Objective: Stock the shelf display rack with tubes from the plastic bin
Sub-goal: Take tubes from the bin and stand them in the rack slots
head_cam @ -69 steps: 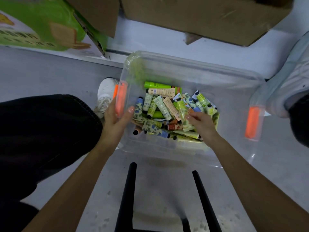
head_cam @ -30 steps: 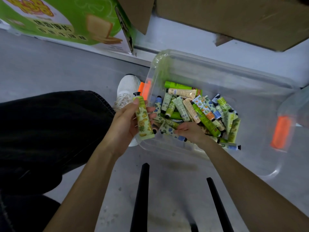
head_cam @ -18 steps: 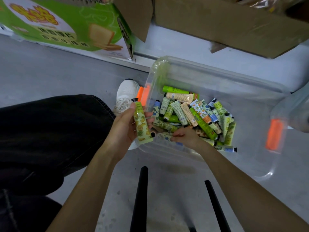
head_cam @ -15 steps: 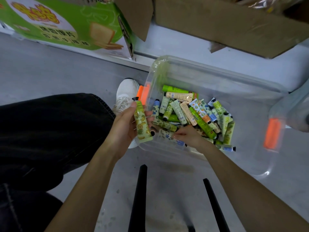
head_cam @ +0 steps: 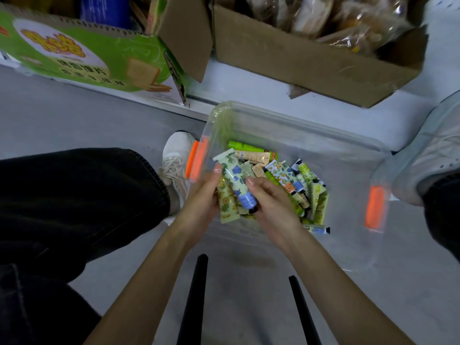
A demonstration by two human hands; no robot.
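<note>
Left hand [head_cam: 201, 202] grips yellow tube [head_cam: 227, 205], long axis near-far, over near-left corner of bin [head_cam: 348, 155]. Right hand [head_cam: 271, 205] pinches blue tube [head_cam: 236, 180] against it: cap near, crimp far-left. Tube labels too small to read. Clear bin holds loose tubes [head_cam: 286, 175]; orange latches [head_cam: 374, 207]. Far: green carton [head_cam: 87, 58], print blurred; brown box [head_cam: 298, 58] of bagged goods.

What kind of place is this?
Probably a shop aisle or stockroom: an opened cardboard carton of bagged goods and a green printed carton sit on a low white shelf, and a clear plastic bin of small tubes stands on the floor.
</note>
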